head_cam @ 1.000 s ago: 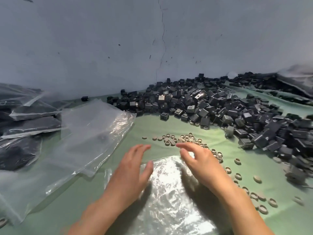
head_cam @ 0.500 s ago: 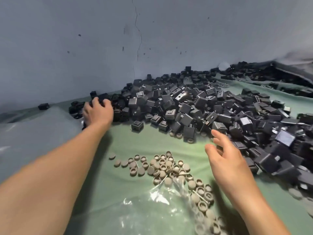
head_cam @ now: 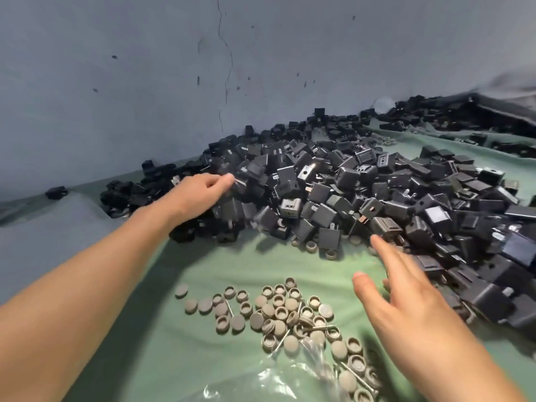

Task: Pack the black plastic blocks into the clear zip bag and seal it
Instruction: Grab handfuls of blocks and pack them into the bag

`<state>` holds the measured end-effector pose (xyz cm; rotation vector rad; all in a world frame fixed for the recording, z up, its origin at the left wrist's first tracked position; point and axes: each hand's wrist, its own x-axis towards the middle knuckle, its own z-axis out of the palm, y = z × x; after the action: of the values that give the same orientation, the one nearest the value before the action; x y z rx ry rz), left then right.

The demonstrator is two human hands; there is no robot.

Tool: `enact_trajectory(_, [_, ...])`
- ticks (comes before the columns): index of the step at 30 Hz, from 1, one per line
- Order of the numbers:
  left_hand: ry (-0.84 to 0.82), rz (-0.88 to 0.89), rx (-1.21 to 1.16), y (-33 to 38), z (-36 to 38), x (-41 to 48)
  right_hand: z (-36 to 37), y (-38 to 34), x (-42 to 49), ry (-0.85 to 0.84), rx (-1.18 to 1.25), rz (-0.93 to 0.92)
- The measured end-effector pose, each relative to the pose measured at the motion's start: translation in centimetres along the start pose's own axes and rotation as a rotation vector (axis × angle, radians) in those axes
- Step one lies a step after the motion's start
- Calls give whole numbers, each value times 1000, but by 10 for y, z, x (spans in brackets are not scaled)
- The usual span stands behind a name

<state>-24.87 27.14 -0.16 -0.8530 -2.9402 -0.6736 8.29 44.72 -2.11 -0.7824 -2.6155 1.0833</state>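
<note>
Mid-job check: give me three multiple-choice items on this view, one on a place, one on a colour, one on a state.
1. Where are the caps relative to the pile?
A) on top of it
B) on the cloth, camera side of it
C) behind it

2. The cloth's colour?
A) red
B) white
C) green

3. The right hand is:
A) open, fingers extended
B) a fist
C) gripping a bag

Answers:
1 B: the caps lie spread on the cloth, nearer than the pile.
2 C: the cloth shows green between the things.
3 A: its index and thumb reach out and hold nothing.

Head-worn camera looks down closely toward the wall (head_cam: 145,68).
</note>
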Motion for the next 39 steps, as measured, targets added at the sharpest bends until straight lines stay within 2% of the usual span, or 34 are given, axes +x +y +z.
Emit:
enact_trajectory(2, [-55, 93, -11, 5, -1, -17, 2, 0, -2, -49, -93, -14])
enact_trajectory(4, [-110, 91, -99, 11, -9, -32, 3, -1, -1, -44, -109, -15])
enact_trajectory(8, [150, 285, -81, 59, -11, -18, 5, 2, 2, -6, -123, -23])
enact_trajectory(9, [146, 338, -76, 79, -6, -8, 6, 3, 3, 0, -129, -24])
enact_trajectory(13, [-169, 369, 135, 146, 36, 25, 8, 9, 7, 19, -167, -39])
enact_trajectory(19, [-175, 455, 335, 145, 47, 12, 5, 12, 1, 8, -134, -58])
enact_trajectory(23, [-293, 392, 382, 126, 28, -17, 7, -7, -15, 81, -114, -122])
enact_trajectory(25, [-293, 365, 420, 113, 17, -29, 11, -23, -21, 100, -104, -165])
enact_trajectory(30, [-326, 298, 540, 66, 7, -72, 30, -54, -39, 36, -148, -228])
enact_trajectory(35, [-282, 234, 325, 38, -4, -110, 47, -71, -59, -24, -174, -287])
enact_trajectory(39, [-129, 163, 57, 23, -23, -126, 57, -79, -74, -41, -221, -354])
